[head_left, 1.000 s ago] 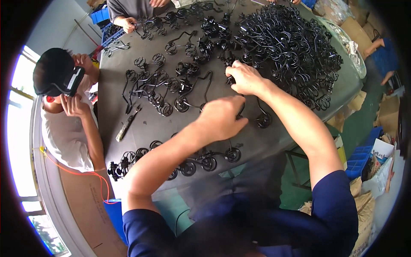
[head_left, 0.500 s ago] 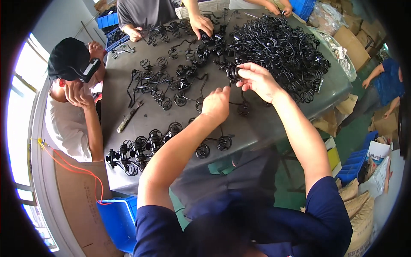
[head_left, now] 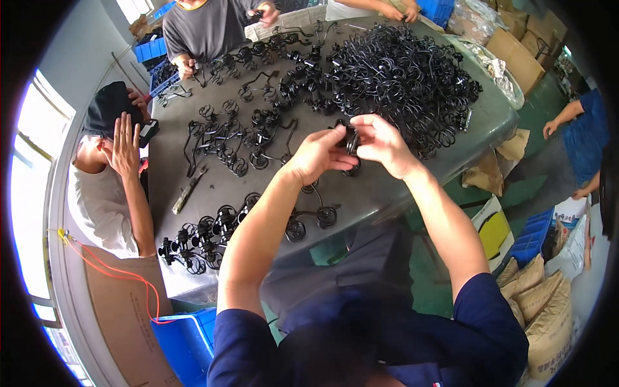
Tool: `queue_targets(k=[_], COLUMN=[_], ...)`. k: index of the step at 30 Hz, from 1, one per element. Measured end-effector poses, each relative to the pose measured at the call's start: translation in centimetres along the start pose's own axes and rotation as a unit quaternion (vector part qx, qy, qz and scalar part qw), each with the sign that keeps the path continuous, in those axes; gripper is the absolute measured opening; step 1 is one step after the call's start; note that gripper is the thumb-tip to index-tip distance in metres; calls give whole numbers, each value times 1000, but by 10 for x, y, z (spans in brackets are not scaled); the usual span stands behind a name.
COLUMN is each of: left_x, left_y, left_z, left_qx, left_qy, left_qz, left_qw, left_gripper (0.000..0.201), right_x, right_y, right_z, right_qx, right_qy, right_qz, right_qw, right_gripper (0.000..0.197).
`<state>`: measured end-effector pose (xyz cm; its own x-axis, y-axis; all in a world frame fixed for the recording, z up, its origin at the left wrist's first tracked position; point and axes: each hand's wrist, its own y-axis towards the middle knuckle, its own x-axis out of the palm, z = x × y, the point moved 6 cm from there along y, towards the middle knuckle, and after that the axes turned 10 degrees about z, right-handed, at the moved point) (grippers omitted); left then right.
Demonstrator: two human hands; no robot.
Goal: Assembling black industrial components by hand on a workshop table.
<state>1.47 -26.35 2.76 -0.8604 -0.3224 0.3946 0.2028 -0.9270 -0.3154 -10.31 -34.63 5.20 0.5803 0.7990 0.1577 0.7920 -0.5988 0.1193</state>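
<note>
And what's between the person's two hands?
In the head view, a small black part is between the left hand and the right hand.

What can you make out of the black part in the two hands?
The black part looks small and dark, with rounded, ridged sides; its material and exact pose are unclear. It is held over the grey table, on the near side of the tangled black pile, between the left hand and right hand, which hide much of it.

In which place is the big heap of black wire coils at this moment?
In the head view, the heap lies at the far right of the table, beyond the right hand.
</note>
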Motion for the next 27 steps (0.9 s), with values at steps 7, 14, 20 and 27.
queue_targets(k=[7,14,20,27], left_x=[-4,0,27,24], left_y=[-1,-3,-32,-23], left_z=[-12,-6,0,-8], left_qx=[80,170,458,302], left_qy=[80,155,453,274], left_qz=[87,126,158,58], left_qw=[990,965,749,911], left_gripper=[35,37,50,57], right_x=[-21,-17,6,-11], right_y=[-21,-35,-38,-46], right_z=[39,58,72,59], right_qx=[-41,58,73,90], right_qy=[-39,74,211,246], right_qz=[161,195,216,169], right_qw=[985,976,951,950], right_gripper=[29,24,31,31])
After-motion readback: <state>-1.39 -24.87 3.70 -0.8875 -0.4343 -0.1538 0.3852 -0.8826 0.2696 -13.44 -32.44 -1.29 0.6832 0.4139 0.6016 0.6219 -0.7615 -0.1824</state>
